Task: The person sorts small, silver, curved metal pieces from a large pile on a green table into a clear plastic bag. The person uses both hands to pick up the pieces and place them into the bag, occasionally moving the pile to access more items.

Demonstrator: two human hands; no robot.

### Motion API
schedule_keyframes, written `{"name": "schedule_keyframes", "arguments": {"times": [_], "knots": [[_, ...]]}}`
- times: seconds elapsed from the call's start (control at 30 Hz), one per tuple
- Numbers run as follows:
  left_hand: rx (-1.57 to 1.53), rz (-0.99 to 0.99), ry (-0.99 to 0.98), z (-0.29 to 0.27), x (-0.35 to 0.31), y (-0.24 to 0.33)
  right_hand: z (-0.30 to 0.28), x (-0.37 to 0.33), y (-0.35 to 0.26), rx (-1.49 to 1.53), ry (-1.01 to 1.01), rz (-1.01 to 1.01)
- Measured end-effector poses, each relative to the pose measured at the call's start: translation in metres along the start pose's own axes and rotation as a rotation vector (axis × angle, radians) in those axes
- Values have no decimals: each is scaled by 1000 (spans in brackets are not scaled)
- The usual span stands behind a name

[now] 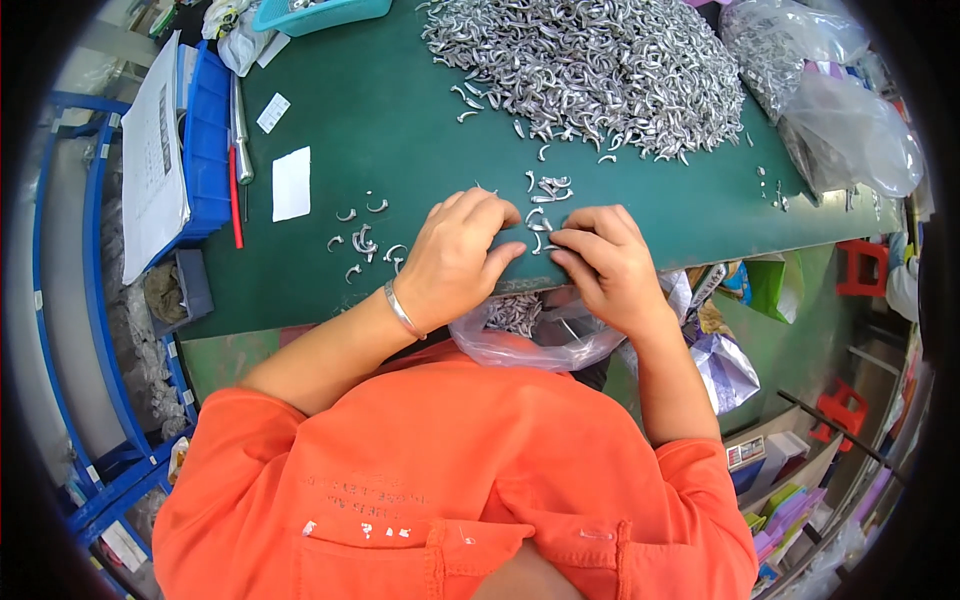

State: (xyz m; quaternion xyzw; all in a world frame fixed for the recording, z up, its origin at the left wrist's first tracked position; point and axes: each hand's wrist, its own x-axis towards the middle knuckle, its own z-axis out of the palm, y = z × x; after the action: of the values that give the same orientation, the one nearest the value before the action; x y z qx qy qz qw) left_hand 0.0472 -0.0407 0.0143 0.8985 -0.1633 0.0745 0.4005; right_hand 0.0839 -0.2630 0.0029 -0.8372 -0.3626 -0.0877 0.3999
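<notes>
- your left hand (pixel 462 245) is resting over the table (pixel 380 120) toward its near edge, thumb and forefinger parted, with nothing showing between them.
- your right hand (pixel 605 262) is bringing its fingertips to one small piece; whether it is gripping it or only touching it, i cannot tell.
- small curved metal pieces (pixel 540 198) are lying in a loose cluster between your hands, running from the near edge toward the big heap (pixel 600 70) at the far edge.
- an open clear bag (pixel 540 352) is sitting just below the near edge, with more pieces inside; a careless sweep could be tipping one in unnoticed, or sending it past the mouth to the floor (pixel 795 350).
- loose pieces (pixel 365 243) are lying to the left of your left hand; a swing of that arm, or its bracelet (pixel 404 308), could be dragging them toward the near edge and mixing the groups.
- the pieces are looking slick and hooked, so a hurried pinch could be slipping, or lifting two at once.
</notes>
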Motion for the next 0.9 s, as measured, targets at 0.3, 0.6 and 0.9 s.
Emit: {"name": "schedule_keyframes", "arguments": {"times": [0.3, 0.6, 0.9], "knots": [[161, 73, 22, 11, 12, 3, 7, 9, 2, -28, 71, 11], [64, 25, -38, -9, -1, 12, 3, 4, 1, 4, 74, 24], [187, 51, 111, -11, 10, -1, -3, -4, 4, 31, 75, -1]]}}
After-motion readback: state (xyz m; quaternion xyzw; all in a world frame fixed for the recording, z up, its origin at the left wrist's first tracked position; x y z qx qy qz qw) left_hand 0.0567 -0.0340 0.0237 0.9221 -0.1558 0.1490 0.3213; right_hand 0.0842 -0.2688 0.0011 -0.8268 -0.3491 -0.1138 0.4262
